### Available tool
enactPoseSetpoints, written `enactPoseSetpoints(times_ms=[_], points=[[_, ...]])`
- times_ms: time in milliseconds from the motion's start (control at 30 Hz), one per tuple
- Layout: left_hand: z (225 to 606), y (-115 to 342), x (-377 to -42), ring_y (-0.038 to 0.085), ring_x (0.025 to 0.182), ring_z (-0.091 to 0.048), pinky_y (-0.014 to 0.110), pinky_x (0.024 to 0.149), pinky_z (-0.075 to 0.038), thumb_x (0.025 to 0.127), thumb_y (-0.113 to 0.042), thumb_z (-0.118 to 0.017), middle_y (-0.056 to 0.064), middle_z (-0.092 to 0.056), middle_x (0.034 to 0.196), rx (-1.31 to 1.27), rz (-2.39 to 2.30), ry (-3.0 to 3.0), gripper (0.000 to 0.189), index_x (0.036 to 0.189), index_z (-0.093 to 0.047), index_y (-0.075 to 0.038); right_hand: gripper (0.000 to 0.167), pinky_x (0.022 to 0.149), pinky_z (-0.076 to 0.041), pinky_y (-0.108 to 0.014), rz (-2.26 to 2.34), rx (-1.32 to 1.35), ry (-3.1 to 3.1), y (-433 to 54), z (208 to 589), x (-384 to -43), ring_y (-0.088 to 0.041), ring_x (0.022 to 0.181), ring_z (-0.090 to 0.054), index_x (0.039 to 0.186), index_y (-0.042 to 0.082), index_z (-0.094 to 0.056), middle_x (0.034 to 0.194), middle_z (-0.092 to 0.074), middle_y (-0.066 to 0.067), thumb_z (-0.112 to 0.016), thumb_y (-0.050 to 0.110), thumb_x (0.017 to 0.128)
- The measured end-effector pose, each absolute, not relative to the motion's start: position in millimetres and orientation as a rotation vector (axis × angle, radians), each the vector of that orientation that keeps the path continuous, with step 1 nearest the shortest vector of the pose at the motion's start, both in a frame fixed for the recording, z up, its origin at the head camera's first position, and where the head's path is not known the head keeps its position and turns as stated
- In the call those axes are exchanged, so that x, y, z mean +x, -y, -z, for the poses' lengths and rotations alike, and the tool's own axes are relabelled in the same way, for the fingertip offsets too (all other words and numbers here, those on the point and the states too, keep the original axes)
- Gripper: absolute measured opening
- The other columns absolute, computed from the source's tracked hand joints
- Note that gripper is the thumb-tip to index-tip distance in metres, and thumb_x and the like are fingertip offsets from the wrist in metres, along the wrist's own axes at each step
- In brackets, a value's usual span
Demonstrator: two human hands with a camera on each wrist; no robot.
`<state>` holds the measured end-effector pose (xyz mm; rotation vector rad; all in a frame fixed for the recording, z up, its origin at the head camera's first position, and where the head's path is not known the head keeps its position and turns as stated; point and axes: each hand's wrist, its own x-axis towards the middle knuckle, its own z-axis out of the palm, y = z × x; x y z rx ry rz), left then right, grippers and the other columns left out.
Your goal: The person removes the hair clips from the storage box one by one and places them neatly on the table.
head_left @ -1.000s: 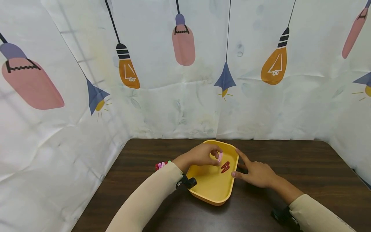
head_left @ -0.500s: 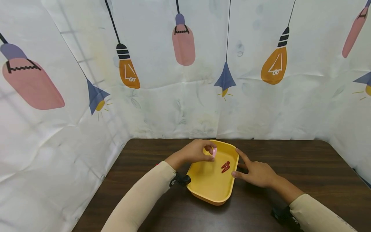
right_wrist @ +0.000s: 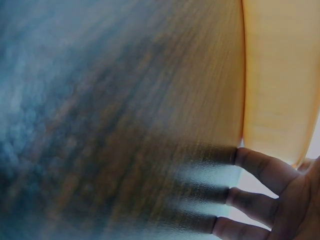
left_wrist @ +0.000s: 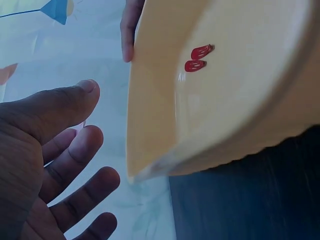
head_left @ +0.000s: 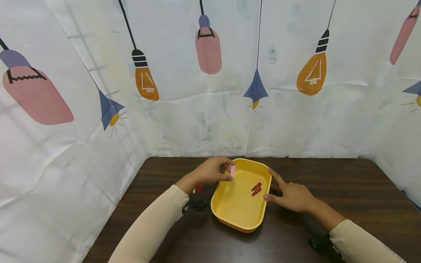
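Observation:
My left hand (head_left: 215,171) pinches a pink hair clip (head_left: 232,170) between thumb and fingertips, just over the left rim of a yellow tray (head_left: 235,208). In the left wrist view only a sliver of the clip shows between the fingers. Two red snap hair clips (head_left: 256,189) lie side by side on the tray floor, toward its right wall. With fingers extended, my right hand (head_left: 292,196) touches the tray's right side, index finger at the far corner and thumb at the rim. In the right wrist view its other fingers reach down beside the tray's outer wall.
More clips, red and green (head_left: 198,189), lie on the dark wooden table (head_left: 332,179) left of the tray, partly hidden by the left wrist. A white curtain (head_left: 197,120) with printed lamps hangs behind the table.
My left hand has moved left with the pink hair clip, from over the tray's middle to its left rim. The right hand and the red clips in the tray stay put.

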<state>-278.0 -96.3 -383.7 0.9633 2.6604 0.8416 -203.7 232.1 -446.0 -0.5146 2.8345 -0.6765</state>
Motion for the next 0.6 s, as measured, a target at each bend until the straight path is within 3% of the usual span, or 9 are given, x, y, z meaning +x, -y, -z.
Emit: enactPoseSetpoints(times_ms=[133, 400, 600], points=[[386, 105, -277, 0.025, 0.111, -0.064, 0.039, 0.093, -0.052, 0.090, -0.035, -0.081, -0.012, -0.069, 0.107, 0.939, -0.855, -2.670, 0.053, 0.137, -0.065, -0.016, 0.102, 0.052, -0.045, -0.035, 0.674, -0.513, -2.834, -233, 446, -204, -0.024, 0.078, -0.071, 0.166, 0.028, 0.002, 0.134, -0.067, -0.004, -0.056, 0.071, 0.094], [387, 122, -273, 0.028, 0.109, -0.065, 0.043, 0.093, -0.053, 0.090, -0.028, -0.082, -0.010, -0.066, 0.105, 0.893, -0.907, -2.684, 0.051, 0.136, -0.065, -0.014, 0.103, 0.054, -0.047, -0.035, 0.666, -0.518, -2.840, -233, 446, -203, -0.027, 0.081, -0.071, 0.166, 0.027, 0.002, 0.134, -0.067, -0.004, -0.056, 0.071, 0.093], [390, 136, -270, 0.027, 0.109, -0.064, 0.046, 0.095, -0.052, 0.090, -0.029, -0.082, -0.009, -0.067, 0.105, 0.872, -0.930, -2.692, 0.054, 0.138, -0.064, -0.011, 0.102, 0.050, -0.044, -0.035, 0.672, -0.513, -2.834, -233, 446, -203, -0.023, 0.075, -0.070, 0.166, 0.029, 0.003, 0.135, -0.066, -0.004, -0.056, 0.071, 0.094]])
